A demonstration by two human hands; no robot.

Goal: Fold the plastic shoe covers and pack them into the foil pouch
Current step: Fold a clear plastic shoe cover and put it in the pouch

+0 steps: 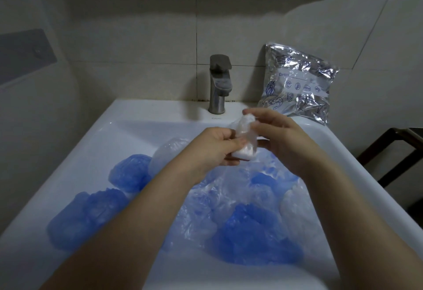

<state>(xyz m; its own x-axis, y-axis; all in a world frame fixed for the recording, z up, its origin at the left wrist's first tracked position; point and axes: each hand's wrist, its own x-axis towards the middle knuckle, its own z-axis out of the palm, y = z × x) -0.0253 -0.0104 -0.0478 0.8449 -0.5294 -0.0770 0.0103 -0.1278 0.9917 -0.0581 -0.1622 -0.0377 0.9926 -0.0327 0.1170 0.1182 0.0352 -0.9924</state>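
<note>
Left hand and right hand both in pinching grip on clear folded shoe cover, held above sink. Below: loose blue and clear shoe covers heaped in basin. Foil pouch leaning against wall tiles, right of faucet.

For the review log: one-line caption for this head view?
Both hands fold a clear shoe cover over a cover-filled sink.
</note>
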